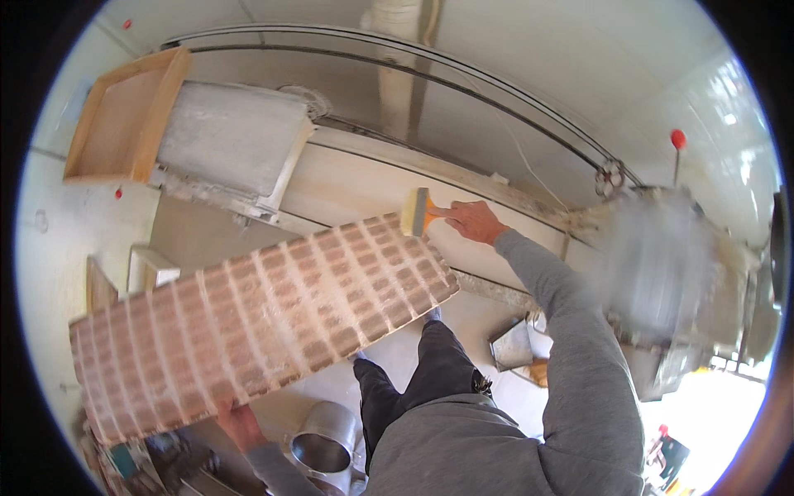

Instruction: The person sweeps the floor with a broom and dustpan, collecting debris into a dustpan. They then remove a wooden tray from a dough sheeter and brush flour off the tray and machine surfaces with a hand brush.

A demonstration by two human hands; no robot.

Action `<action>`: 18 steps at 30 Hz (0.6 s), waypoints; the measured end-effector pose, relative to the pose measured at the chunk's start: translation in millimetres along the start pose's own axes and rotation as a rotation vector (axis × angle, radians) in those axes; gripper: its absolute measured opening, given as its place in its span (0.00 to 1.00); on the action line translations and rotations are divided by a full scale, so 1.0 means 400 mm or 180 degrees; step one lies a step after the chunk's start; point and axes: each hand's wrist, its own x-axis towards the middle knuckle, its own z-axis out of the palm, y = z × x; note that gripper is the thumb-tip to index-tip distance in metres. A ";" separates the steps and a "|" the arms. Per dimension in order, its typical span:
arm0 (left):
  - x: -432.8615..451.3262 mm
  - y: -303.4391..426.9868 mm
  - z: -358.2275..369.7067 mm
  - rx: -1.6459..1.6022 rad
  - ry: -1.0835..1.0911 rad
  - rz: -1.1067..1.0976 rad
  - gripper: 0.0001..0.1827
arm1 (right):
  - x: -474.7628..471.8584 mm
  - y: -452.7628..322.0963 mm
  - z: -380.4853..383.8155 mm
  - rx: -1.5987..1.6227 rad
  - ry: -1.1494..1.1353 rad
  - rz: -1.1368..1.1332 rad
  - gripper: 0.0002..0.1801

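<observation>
A long board [267, 316] spans the left and middle of the view, tilted, its face marked with rows of reddish-brown rectangles parted by pale lines. My left hand [240, 425] grips its lower edge, the fingers hidden beneath it. In my right hand [474, 222] is a brush with an orange handle [437, 212], a grey ferrule and pale bristles [410, 212]. The bristles are at the board's upper right corner; whether they touch it I cannot tell. Under the board's right end runs a pale conveyor belt [353, 180].
A wooden tray [118, 118] leans at the upper left beside a dusty metal plate [232, 136]. On the right stands a machine with a blurred grey drum [651, 266] and a red-knobbed lever [677, 140]. A metal cylinder [325, 428] and a metal scoop-like container [512, 344] sit near my legs.
</observation>
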 end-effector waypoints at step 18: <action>0.309 -0.260 -0.361 -0.0063 0.0258 -0.1480 0.08 | -0.114 0.354 -0.005 -0.1957 -0.1359 0.1593 0.23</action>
